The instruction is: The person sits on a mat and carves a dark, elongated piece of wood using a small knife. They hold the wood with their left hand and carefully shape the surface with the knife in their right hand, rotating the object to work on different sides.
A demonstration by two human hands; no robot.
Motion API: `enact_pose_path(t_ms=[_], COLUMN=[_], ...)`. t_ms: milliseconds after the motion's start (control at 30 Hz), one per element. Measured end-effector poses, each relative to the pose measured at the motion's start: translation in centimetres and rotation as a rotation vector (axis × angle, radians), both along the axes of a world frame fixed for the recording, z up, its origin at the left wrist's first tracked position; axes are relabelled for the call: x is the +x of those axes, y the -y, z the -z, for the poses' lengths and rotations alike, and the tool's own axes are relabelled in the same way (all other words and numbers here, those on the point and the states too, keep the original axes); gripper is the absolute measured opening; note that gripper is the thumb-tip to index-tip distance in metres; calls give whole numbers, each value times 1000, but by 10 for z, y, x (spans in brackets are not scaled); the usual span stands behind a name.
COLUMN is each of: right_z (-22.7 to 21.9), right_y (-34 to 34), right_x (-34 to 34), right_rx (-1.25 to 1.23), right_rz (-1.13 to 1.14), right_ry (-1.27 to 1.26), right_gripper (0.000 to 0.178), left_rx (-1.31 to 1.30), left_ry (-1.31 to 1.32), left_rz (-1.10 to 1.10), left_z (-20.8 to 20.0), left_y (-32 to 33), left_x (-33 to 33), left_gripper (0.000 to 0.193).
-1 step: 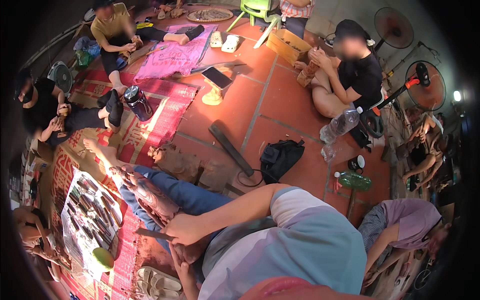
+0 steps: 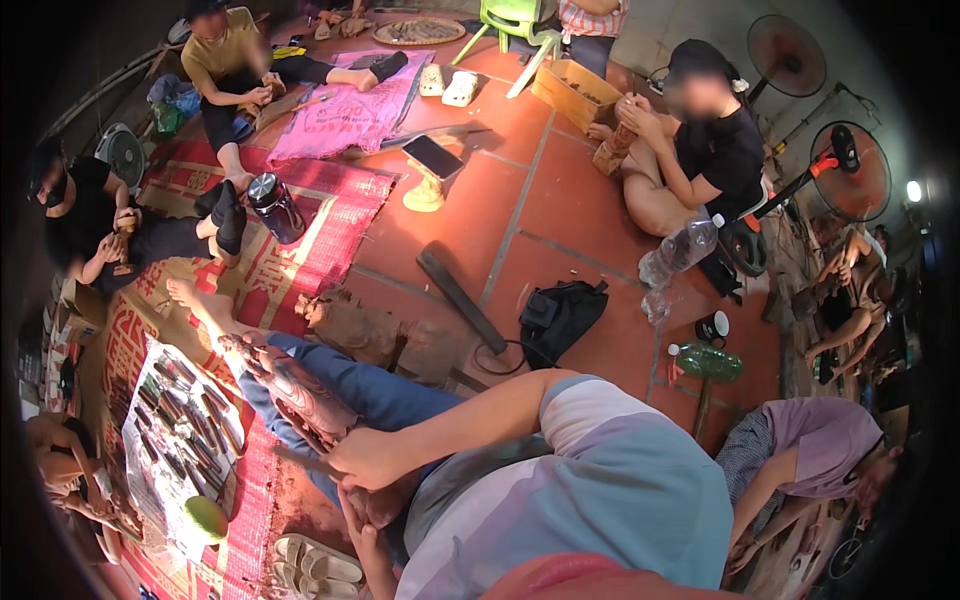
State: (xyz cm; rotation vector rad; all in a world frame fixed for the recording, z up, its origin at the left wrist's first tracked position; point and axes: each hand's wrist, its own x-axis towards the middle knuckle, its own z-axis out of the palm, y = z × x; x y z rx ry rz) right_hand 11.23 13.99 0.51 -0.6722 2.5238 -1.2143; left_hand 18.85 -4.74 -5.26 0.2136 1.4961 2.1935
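Observation:
A reddish-brown wood carving (image 2: 300,400) with deep relief lies along my blue-trousered legs. My right hand (image 2: 370,460), fingers closed, grips a flat, dark bar-like tool (image 2: 305,462) against the carving's near end; its exact kind is unclear. Just below, my left hand (image 2: 368,520) is close to the right one, its fingers curled near the carving's near end. What lies inside those fingers is mostly hidden.
Many carving tools lie on a white sheet (image 2: 160,480) at left, beside a green round object (image 2: 206,520). Sandals (image 2: 318,565) stand near my left arm. Rough wood (image 2: 355,325), a dark bar (image 2: 460,298), a black bag (image 2: 565,315) and bottles (image 2: 680,250) surround me. Several people sit nearby.
The tool in my right hand has tilted slightly, its free end a little higher and blurred. My hands, legs and the carving keep nearly the same place.

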Motion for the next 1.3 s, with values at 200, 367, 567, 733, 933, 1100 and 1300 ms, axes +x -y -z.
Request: enact_pose_path(t_ms=[200, 367, 567, 733, 933, 1100, 1300], right_z=[8, 11, 0, 2, 3, 4, 23], right_y=[9, 6, 8, 10, -1, -13, -17], right_x=[-7, -19, -11, 1, -4, 9, -17], right_rx=[-82, 9, -10, 31, -95, -128, -236], right_rz=[71, 31, 72, 2, 134, 66, 270], right_ry=[-7, 19, -22, -90, 11, -45, 9], right_gripper=[25, 27, 17, 22, 21, 21, 23], left_rx=[11, 27, 70, 68, 45, -91, 33], left_ry=[26, 76, 113, 84, 94, 132, 115], left_rz=[-11, -77, -95, -79, -113, -140, -102], left_z=[-4, 14, -16, -11, -31, -34, -12], left_y=[0, 7, -5, 0, -11, -19, -10], left_x=[-1, 6, 7, 5, 6, 14, 4], left_gripper=[101, 102, 98, 95, 94, 97, 98])
